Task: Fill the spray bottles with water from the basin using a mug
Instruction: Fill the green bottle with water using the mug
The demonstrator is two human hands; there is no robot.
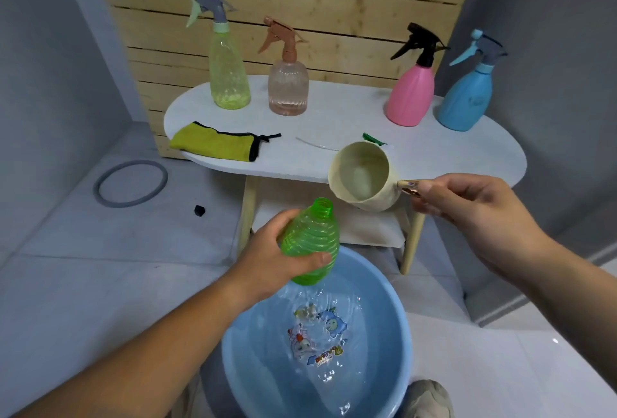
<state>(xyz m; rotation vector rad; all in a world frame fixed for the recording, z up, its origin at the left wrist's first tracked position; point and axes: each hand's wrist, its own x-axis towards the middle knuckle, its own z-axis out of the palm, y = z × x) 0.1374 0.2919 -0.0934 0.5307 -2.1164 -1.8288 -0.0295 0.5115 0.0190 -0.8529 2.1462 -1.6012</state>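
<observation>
The fingers (285,219) of the left hand (267,260) are curled round the belly of a green ribbed translucent plastic bottle (312,240), with the thumb across its near side. It is a full grip, low on the body, and the neck is left free. The fingers (430,189) of the right hand (474,204) pinch the shiny handle of a cream mug (362,180) and hold nothing else.

The pour depends on how the mug's lip sits relative to the bottle's open threaded neck. The mug is up and to the right of the neck, close to it but not touching. It is tipped so its mouth faces left and toward the camera, with the lowest part of the rim nearest the bottle. The bottle's long axis runs from its base, near the person, up and away, leaning slightly right, so its mouth points toward the mug. I cannot tell how much water the mug holds.

Judging by this, the right hand needs to bring the rim over the neck. The opening is narrow, so spilling is likely.

The bottle hangs over the far rim of a blue plastic basin (247,361) of water on the floor. Behind the mug, a green spray head (372,139) lies on a white oval table (434,157).
</observation>
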